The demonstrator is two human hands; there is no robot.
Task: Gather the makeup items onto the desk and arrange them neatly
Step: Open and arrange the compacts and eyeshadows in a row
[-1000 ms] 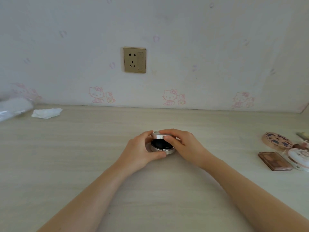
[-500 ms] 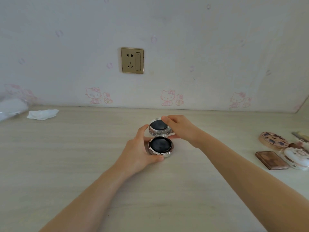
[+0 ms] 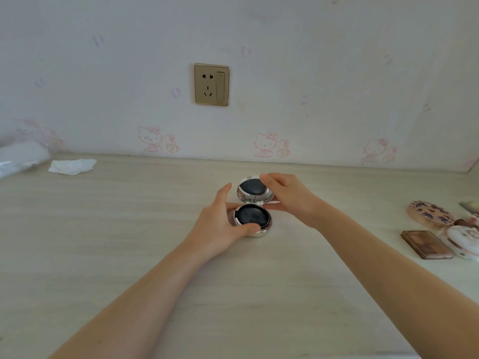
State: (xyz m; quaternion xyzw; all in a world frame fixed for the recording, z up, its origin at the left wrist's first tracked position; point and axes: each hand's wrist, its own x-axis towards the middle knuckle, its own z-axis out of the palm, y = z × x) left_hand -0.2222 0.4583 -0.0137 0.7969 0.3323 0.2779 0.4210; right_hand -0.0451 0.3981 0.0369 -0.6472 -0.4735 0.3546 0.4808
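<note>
Change: half a second ago the lid of the compact (image 3: 252, 203) was already up; now I see it a little more tilted back, and my hands have almost not moved.
Far left: a crumpled tissue (image 3: 72, 165) and a blurred plastic wrap (image 3: 22, 156) lie by the wall, well apart from my work.
Left hand (image 3: 220, 221): it grasps the lower half of the compact, thumb on the near rim and fingers behind, so that the base stays pressed on the desk (image 3: 103, 242) while the lid turns on its hinge.
Compact: it stands in the middle of the desk, open, dark pad below and dark mirror above.
Right hand (image 3: 287, 195): it pinches the rim of the lid between thumb and fingertips and holds it upright (I judge this is to inspect inside before closing).
Far right: a flowered round case (image 3: 430, 213), a brown palette (image 3: 426, 244) and a white round case (image 3: 464, 240) lie close together at the desk edge, some touching; they are not yet in a neat row.
</note>
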